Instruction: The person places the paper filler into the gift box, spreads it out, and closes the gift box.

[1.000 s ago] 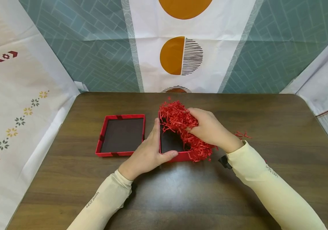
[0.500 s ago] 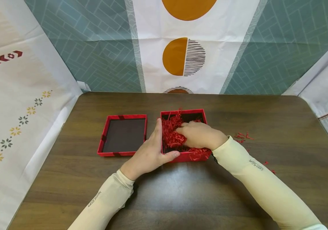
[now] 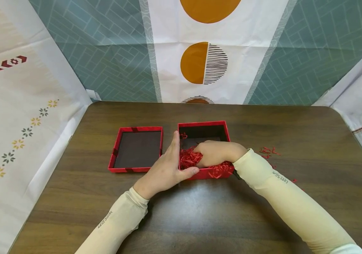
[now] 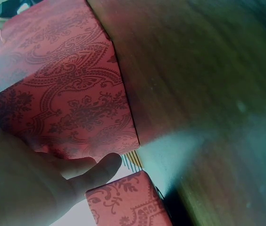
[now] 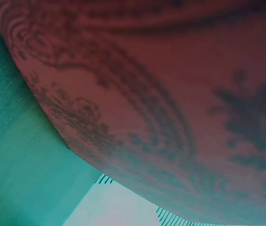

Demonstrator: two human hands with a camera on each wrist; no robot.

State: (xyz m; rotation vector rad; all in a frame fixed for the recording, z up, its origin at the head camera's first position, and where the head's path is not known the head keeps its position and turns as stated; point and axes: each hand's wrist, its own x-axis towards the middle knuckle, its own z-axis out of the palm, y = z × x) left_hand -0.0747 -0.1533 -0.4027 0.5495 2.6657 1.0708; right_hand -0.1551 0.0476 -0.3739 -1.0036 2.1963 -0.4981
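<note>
In the head view a red box (image 3: 203, 124) with a dark inside stands at the middle of the table. My left hand (image 3: 163, 167) rests along its left wall, fingers straight and thumb at the front corner. The patterned red outer wall (image 4: 62, 89) fills much of the left wrist view. Inside the box, my right hand (image 3: 215, 153) grips red shredded paper (image 3: 190, 158) near the front left, its fingertips hidden in the strands. More strands (image 3: 221, 169) hang over the front rim. The right wrist view shows the box's patterned wall (image 5: 137, 94) close up.
A shallow red lid (image 3: 135, 169), dark inside, lies left of the box. Loose red paper shreds (image 3: 268, 151) are scattered on the wooden table (image 3: 181, 218) to the right. A patterned cloth (image 3: 120, 53) hangs behind the table's back edge.
My right hand has brought the shredded paper from above the back rim down into the box, then toward the front left, baring the back of the box. My left hand keeps its place.
</note>
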